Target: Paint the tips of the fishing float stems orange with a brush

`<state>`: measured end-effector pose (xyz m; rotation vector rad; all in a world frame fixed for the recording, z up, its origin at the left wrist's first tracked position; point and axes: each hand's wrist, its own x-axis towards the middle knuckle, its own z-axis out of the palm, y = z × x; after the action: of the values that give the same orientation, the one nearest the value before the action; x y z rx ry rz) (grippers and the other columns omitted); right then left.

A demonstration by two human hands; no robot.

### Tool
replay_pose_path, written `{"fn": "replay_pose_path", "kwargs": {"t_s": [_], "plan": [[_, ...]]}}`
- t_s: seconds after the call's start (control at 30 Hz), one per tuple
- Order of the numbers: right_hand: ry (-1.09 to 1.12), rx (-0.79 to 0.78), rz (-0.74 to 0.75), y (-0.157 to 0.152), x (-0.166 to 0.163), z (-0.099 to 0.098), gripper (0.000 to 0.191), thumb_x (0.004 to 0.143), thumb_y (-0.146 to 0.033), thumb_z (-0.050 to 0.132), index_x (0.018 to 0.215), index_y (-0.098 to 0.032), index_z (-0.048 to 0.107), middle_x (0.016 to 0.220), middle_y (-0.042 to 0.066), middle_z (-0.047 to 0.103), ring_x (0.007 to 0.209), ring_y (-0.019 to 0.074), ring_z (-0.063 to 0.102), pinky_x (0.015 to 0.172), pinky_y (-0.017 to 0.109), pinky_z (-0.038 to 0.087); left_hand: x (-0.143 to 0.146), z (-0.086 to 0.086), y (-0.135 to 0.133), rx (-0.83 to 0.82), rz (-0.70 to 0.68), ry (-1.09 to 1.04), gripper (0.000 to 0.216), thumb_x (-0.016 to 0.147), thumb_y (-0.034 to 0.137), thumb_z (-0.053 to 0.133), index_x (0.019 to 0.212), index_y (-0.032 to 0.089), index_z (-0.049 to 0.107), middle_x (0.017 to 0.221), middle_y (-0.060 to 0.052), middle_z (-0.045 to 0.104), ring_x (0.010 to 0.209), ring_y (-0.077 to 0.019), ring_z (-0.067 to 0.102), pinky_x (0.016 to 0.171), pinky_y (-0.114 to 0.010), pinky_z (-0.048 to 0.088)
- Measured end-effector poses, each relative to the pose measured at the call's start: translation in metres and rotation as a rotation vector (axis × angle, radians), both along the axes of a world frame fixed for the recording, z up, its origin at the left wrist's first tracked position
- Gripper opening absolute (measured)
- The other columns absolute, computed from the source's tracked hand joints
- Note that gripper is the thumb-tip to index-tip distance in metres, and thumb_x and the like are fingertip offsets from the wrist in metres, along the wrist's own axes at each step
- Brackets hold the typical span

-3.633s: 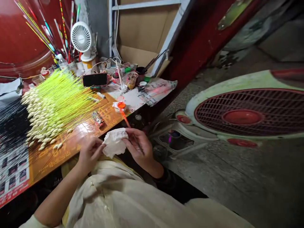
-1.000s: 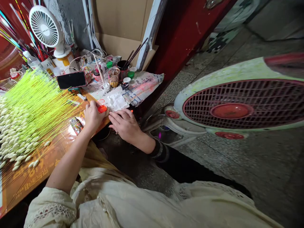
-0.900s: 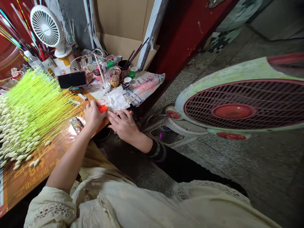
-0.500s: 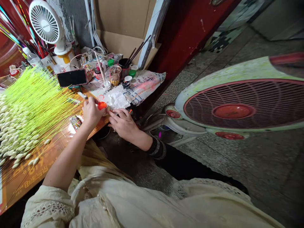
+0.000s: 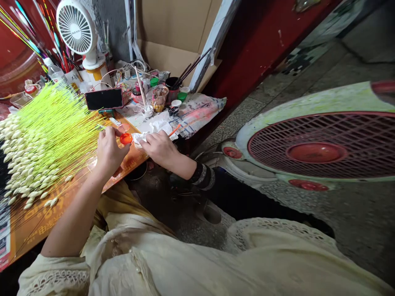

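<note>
My left hand is closed around a small pot of orange paint, held just above the orange table. My right hand is closed too, its fingers on a thin orange-tipped brush and pressing against a crumpled white tissue beside the pot. A wide fan of neon-yellow float stems with white bodies lies left of my left hand.
A black phone stands behind the hands. Paint jars, brushes and a paint-stained cloth crowd the table's far end. A small white desk fan is at the back, and a large floor fan lies on the ground to the right.
The tissue went from my lap onto the table. My left hand took hold of the orange paint pot; my right hand moved up against the tissue, the brush now angled up.
</note>
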<state>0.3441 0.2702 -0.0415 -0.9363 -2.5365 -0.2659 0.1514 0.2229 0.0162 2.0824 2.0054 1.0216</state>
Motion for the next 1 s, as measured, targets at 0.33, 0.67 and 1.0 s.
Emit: {"fn": "replay_pose_path", "kwargs": {"t_s": [0.33, 0.67, 1.0], "plan": [[-0.065, -0.001, -0.006, 0.025, 0.003, 0.007, 0.024, 0.100, -0.018, 0.048, 0.088, -0.016, 0.069, 0.084, 0.008, 0.063, 0.076, 0.0211, 0.050, 0.070, 0.037, 0.025, -0.008, -0.004, -0.018, 0.000, 0.018, -0.042, 0.043, 0.070, 0.013, 0.079, 0.093, 0.025, 0.045, 0.098, -0.002, 0.061, 0.095, -0.0204, 0.052, 0.086, -0.037, 0.044], [0.178, 0.098, -0.102, 0.059, 0.006, 0.023, 0.026, 0.100, -0.025, 0.043, 0.087, -0.019, 0.064, 0.086, 0.007, 0.064, 0.082, 0.0214, 0.054, 0.078, 0.038, 0.037, -0.010, -0.008, -0.025, -0.006, 0.003, -0.056, 0.046, 0.069, 0.010, 0.079, 0.092, 0.025, 0.042, 0.098, -0.001, 0.061, 0.095, -0.0200, 0.052, 0.085, -0.036, 0.044], [0.207, 0.044, -0.069, 0.094, 0.005, 0.023, 0.038, 0.106, -0.041, 0.032, 0.103, -0.019, 0.062, 0.095, 0.009, 0.061, 0.094, 0.0240, 0.056, 0.083, 0.039, 0.043, -0.013, -0.013, -0.025, 0.008, -0.009, -0.077, 0.043, 0.071, 0.011, 0.079, 0.092, 0.024, 0.044, 0.097, -0.001, 0.061, 0.092, -0.0189, 0.053, 0.082, -0.034, 0.042]]}}
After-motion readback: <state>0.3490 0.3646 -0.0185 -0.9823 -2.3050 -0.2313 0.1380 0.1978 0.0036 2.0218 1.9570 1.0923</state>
